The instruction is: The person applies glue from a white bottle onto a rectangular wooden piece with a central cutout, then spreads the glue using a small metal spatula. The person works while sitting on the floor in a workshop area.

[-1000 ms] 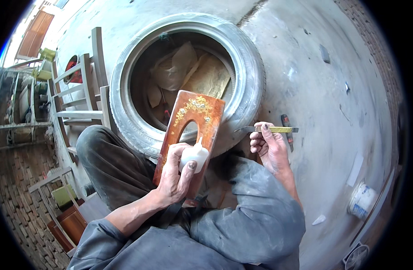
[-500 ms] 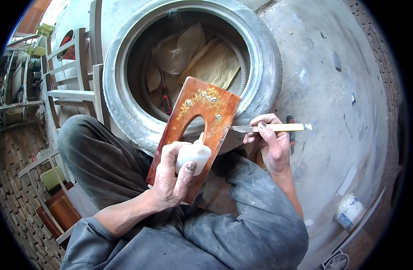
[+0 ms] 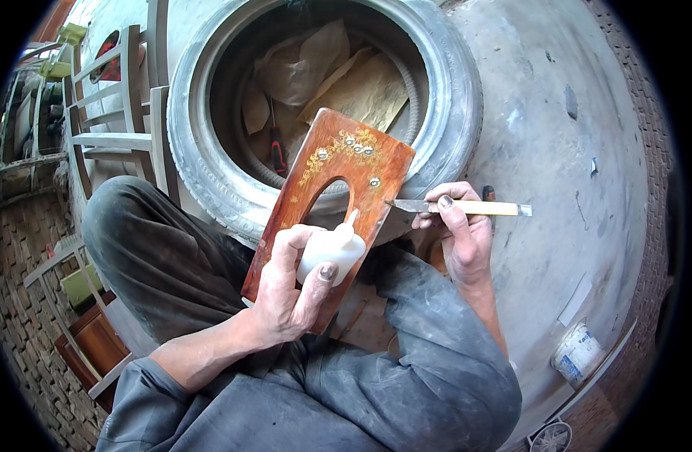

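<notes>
My left hand (image 3: 286,290) is closed around a small white squeeze bottle (image 3: 332,255), its nozzle tilted up. Under the bottle lies a reddish-brown wooden panel (image 3: 387,162) with an oval cutout, gold floral decoration and several small shiny inlays. The panel slants from my lap up onto the tire's near rim; whether the left fingers also grip it is hidden. My right hand (image 3: 464,233) pinches a thin knife (image 3: 482,207) with a pale yellow handle. Its blade tip touches or almost touches the panel's right edge.
A large dusty tire (image 3: 191,143) stands ahead, with crumpled brown paper (image 3: 361,87) and a red-black screwdriver (image 3: 277,154) inside. Another dark-handled tool (image 3: 488,193) lies beyond my right hand. Wooden chair frames (image 3: 120,141) stand at left, a white bucket (image 3: 578,354) at lower right.
The view has shifted slightly. The panel, bottle and both hands appear a little farther right and up; the knife tip stays at the panel's right edge. Both grips are unchanged.
</notes>
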Tool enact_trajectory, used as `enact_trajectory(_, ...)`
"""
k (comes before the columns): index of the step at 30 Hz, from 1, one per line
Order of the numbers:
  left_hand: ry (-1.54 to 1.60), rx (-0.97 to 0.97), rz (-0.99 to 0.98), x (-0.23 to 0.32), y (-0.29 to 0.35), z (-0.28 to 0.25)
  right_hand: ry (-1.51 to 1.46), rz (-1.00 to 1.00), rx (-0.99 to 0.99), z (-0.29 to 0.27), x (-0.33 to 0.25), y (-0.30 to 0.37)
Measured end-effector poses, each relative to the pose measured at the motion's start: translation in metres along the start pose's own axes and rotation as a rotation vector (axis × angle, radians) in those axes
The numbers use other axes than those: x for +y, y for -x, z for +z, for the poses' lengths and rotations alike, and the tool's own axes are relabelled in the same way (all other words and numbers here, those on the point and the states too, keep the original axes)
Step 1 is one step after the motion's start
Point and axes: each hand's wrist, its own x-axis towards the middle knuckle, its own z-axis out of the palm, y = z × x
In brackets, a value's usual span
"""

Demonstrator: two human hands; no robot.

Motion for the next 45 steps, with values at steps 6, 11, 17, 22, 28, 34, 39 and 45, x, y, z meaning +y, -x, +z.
enact_trajectory(6, 0.033, -0.007, 0.005, -0.003, 0.000, 0.001, 0.000, 0.003, 0.002, -0.001, 0.002, -0.001)
enact_trajectory(11, 0.001, -0.014, 0.034, -0.001, -0.002, 0.000, -0.004, -0.002, 0.001, -0.003, 0.005, 0.001)
enact_trajectory(17, -0.001, -0.018, 0.032, -0.001, -0.002, 0.000, -0.040, -0.013, -0.015, -0.003, 0.004, 0.003)
enact_trajectory(22, -0.014, -0.004, 0.035, -0.005, 0.000, 0.000, -0.076, 0.006, 0.001, -0.002, 0.005, 0.002)
enact_trajectory(28, 0.070, -0.015, -0.035, -0.003, 0.001, 0.002, -0.072, -0.014, 0.010, -0.007, 0.006, 0.004)
enact_trajectory(34, -0.003, 0.005, 0.020, -0.006, 0.001, 0.001, -0.094, 0.017, 0.024, -0.004, 0.008, 0.003)
enact_trajectory(39, 0.003, 0.003, 0.020, -0.006, 0.001, 0.001, -0.116, 0.007, 0.016, -0.007, 0.009, 0.004)
enact_trajectory(45, 0.002, 0.008, 0.010, -0.006, 0.001, 0.001, -0.121, 0.013, 0.024, -0.006, 0.013, 0.004)
